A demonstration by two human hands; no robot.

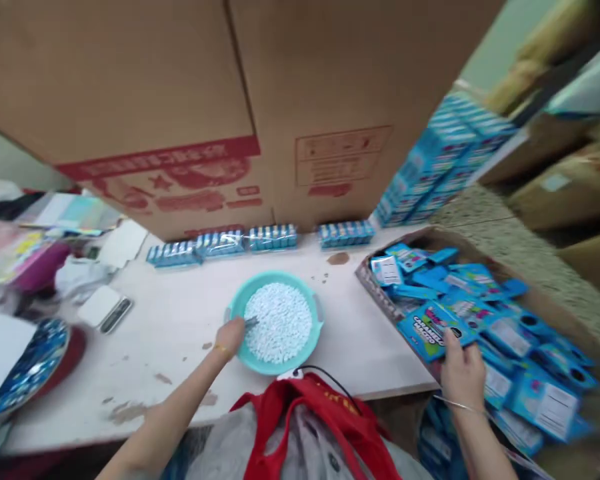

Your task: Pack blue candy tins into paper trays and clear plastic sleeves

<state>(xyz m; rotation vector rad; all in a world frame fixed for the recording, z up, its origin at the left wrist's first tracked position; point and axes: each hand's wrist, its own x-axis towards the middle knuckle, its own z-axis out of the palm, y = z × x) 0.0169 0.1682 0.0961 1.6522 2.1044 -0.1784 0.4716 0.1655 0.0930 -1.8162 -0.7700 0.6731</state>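
My left hand point(230, 335) is closed at the left rim of a turquoise bowl point(317, 327). From its fingers a small grey tool point(251, 323) pokes into the bowl; its exact kind is blurred. Many small white pellets point(279, 323) fill the bowl. On the right, my right hand point(463, 373) grips the lower edge of a flat blue candy box point(433, 330) printed with pink and white lettering. That box is tilted over the edge of a cardboard tray point(380, 300), which is heaped with similar blue boxes point(545, 400).
A large brown carton point(205, 80) stands along the back of the white table point(180, 333). Wrapped blue packs point(273, 237) line its foot, and more are stacked point(425, 167) at right. Left are a small scale point(107, 309) and a red basin point(77, 350) of blue-wrapped pieces.
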